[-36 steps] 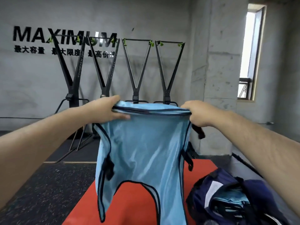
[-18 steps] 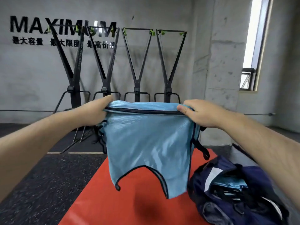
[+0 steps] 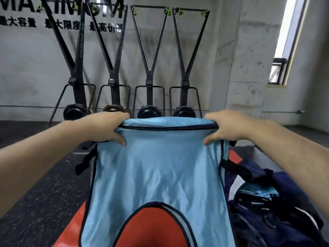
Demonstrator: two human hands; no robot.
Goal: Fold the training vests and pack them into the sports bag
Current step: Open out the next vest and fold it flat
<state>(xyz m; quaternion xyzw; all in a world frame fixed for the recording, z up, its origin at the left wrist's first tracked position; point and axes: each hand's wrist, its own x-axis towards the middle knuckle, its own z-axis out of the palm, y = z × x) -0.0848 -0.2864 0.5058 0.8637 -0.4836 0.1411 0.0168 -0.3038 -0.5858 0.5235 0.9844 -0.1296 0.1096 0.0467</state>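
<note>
Sports bag (image 3: 277,216): navy, lying open at your lower right, partly on the red mat (image 3: 153,227). Inside it, a bundle of light-blue fabric (image 3: 256,192) shows beneath black strapping; whether it is one vest or several cannot be told. The bag's right and lower parts run out of view.

Training vest (image 3: 160,175): light blue with dark trim, held in the air in front of you, above the mat and just left of the bag. Your left hand (image 3: 105,128) grasps its upper left corner and your right hand (image 3: 229,127) the upper right. On each side the fingers (image 3: 117,115) curl over the top edge with the thumb pressed on the near face. The vest's lower end is cut off by the frame. It hides most of the mat.

Orientation: long axis vertical, top edge level between your hands. The curved trimmed cutout points down. A black side strap (image 3: 85,161) dangles off the left edge.
</note>
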